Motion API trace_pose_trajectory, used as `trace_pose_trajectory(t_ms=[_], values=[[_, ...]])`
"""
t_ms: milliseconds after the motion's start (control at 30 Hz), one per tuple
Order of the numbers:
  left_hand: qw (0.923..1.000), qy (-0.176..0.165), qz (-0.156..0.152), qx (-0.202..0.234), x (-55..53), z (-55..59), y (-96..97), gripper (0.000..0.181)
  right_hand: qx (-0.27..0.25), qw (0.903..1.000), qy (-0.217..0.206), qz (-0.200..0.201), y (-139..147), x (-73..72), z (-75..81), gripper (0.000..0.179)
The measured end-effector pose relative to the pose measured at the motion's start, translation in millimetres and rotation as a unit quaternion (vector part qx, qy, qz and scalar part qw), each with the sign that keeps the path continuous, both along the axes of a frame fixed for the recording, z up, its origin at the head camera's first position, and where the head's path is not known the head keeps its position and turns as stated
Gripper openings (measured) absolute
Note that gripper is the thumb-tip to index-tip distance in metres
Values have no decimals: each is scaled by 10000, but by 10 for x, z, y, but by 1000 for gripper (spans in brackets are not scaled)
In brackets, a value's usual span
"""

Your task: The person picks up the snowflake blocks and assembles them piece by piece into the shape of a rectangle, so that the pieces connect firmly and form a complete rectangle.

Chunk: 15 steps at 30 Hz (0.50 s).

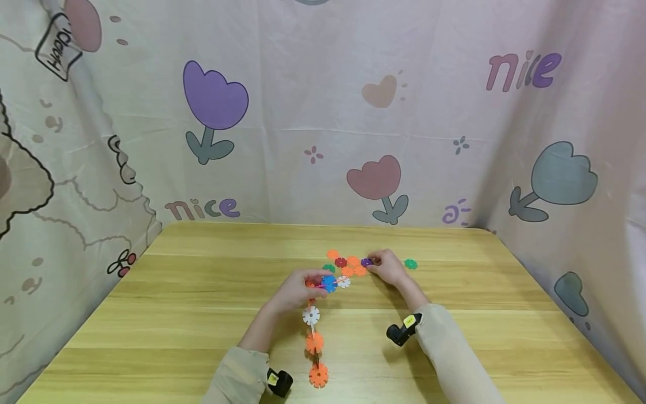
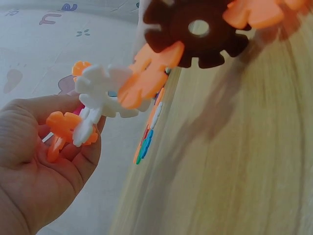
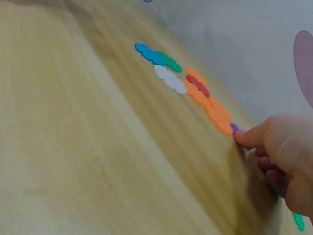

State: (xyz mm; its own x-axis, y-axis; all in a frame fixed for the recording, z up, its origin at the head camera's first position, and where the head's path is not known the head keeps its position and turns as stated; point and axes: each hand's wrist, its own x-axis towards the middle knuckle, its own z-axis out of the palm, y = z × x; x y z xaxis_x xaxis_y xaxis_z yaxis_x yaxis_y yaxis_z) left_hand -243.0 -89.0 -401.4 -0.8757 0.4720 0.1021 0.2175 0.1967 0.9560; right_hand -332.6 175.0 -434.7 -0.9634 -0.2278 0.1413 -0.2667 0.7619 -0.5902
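My left hand (image 1: 295, 292) grips one end of a chain of interlocked notched plastic discs. From it hang a white disc (image 1: 310, 315), an orange disc (image 1: 314, 342) and a lower orange disc (image 1: 318, 375), with a dark brown disc (image 2: 195, 49) between the orange ones. Fingers partly hide the held end, where orange and pink show. Farther right, my right hand (image 1: 388, 266) pinches a purple disc (image 1: 366, 262) at the table, thumb (image 3: 252, 137) against its edge. That disc lies beside a cluster of loose orange discs (image 3: 220, 115).
Near the cluster lie a red disc (image 3: 198, 85), a white disc (image 3: 170, 79), a blue disc (image 3: 149, 54) and a green disc (image 3: 169, 61). Another green disc (image 1: 411, 264) lies right of my right hand. A printed curtain (image 1: 292, 112) hangs behind the wooden table (image 1: 202, 314).
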Motion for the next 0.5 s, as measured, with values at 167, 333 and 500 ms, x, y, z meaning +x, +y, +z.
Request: trace_pose_trajectory(t_ms=[167,333,500], values=[[10000,-19,-3,-30,0,7,0,41,-86,9993,-357,100,11,-15,37,25],[10000,16,-35,-32,-3,3,3,41,-384,9971,-649,118,44,31,78,25],[9999,79,-79,-92,-12,-8,5,41,-527,9969,-576,136,78,106,71,25]])
